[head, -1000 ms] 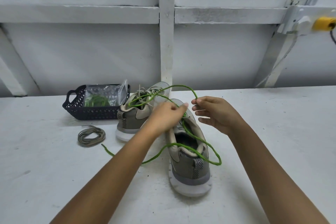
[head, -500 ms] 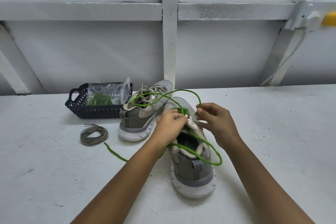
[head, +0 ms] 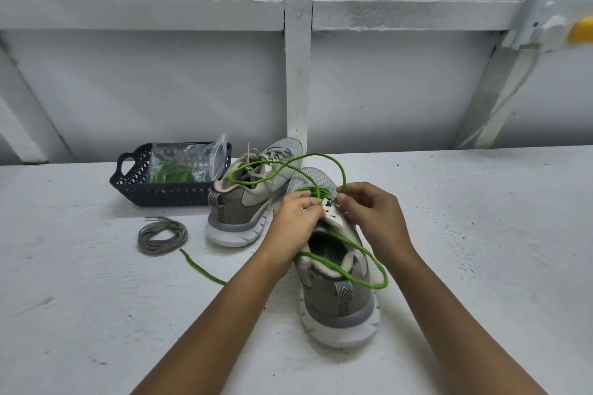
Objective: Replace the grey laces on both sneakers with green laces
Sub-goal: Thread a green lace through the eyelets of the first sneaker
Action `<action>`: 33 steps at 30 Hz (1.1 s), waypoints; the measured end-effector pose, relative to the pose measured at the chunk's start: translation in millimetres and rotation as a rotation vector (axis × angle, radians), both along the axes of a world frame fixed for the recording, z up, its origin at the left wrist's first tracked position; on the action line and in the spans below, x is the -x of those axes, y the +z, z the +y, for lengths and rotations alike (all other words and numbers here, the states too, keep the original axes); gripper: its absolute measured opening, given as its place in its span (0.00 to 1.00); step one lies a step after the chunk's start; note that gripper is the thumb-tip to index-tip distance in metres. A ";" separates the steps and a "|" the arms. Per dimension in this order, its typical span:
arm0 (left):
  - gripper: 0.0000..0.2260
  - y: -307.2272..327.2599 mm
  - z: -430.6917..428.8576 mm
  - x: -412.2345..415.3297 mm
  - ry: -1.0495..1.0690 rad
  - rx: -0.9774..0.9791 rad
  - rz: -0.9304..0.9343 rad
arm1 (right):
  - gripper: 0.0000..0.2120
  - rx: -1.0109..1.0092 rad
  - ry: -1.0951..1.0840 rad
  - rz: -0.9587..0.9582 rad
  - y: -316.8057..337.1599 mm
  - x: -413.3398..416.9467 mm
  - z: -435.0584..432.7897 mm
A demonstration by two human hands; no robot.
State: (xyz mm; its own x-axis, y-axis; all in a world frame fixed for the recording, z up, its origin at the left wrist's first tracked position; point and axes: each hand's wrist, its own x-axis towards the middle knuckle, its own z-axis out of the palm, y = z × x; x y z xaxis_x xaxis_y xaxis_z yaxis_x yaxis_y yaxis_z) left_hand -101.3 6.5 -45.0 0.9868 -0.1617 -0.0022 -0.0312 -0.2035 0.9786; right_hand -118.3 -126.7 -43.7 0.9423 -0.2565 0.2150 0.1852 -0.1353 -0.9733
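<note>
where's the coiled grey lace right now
In the head view, the coiled grey lace lies on the white table, left of the far sneaker and just in front of the dark basket.

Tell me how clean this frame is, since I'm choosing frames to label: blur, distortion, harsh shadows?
Head view: left hand, right hand, green lace and near sneaker sharp; yellow object at right edge smeared; wall beam straight, little distortion; light soft, shadows faint.

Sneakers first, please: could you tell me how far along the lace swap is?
Done: one grey lace lies coiled on the table. In hand: left hand and right hand are threading a green lace into the near sneaker. Left: finishing it, then the far sneaker, which is laced in grey.
</note>
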 end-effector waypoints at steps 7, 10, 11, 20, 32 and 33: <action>0.16 0.0 -0.6 -0.3 0.002 -0.002 0.005 | 0.05 0.111 -0.049 0.015 -2.2 -1.7 0.1; 0.14 1.0 -0.4 0.5 0.003 0.003 0.001 | 0.05 0.230 -0.069 -0.016 -3.3 -2.0 1.0; 0.13 1.3 -0.4 0.8 0.002 0.003 0.002 | 0.05 0.277 -0.077 -0.034 -3.4 -1.6 1.3; 0.08 1.8 -0.8 1.7 -0.004 -0.004 0.002 | 0.05 0.393 -0.065 -0.063 -1.7 -0.4 0.0; 0.07 0.3 -2.7 -4.1 0.013 -0.274 -0.163 | 0.19 0.358 0.021 0.131 3.1 1.6 -9.1; 0.06 0.8 -2.9 -4.2 0.014 -0.317 -0.189 | 0.20 0.346 0.053 0.130 4.4 3.8 -8.3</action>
State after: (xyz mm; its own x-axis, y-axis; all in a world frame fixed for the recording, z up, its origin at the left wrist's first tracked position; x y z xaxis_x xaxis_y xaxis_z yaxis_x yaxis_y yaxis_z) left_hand -97.1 3.6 -44.2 0.9768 -0.1682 0.1324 -0.2000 -0.4973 0.8442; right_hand -122.2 -135.0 -39.3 0.9775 -0.1398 0.1583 0.0788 -0.4542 -0.8874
